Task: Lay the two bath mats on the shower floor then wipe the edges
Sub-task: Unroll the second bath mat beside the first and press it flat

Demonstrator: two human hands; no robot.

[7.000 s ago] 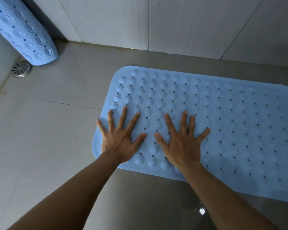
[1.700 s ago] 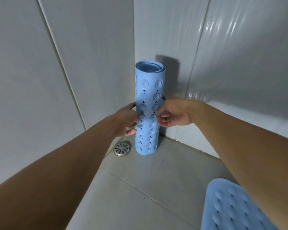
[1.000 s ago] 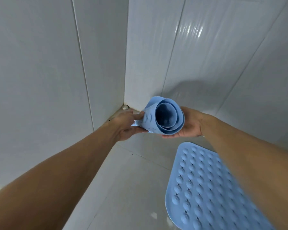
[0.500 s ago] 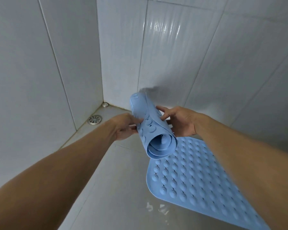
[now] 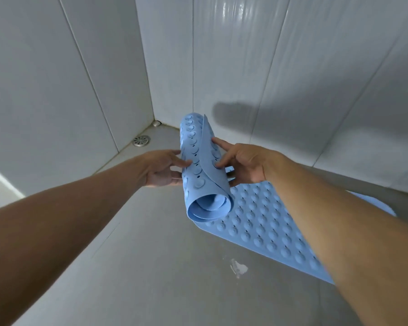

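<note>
The second bath mat (image 5: 203, 175) is held in the air between both hands, above the shower floor (image 5: 151, 267), as a loose roll whose open end is turned toward the camera and whose far end points at the corner of the tiled walls. The left hand (image 5: 161, 169) is wrapped against the roll's left side, with thumb and fingers curled onto it. The right hand (image 5: 243, 163) is set on the other side, where the loose outer flap is pinched between thumb and forefinger while the remaining fingers are tucked beneath. The first bath mat (image 5: 264, 222) is already spread flat on the floor, to the right and partly under the roll, with the right forearm across it. A round drain (image 5: 141, 140) is seen near the corner, well apart from both mats, and a pale patch (image 5: 238, 268) lies on the bare tile in front. The step in hand is judged to be the unrolling of the second mat; the wiping has not been started. For the next move, the roll would need to be lowered to the bare floor left of the flat mat, the flap drawn out and the length pressed down flat, without overlap and preferably short of the drain.
</note>
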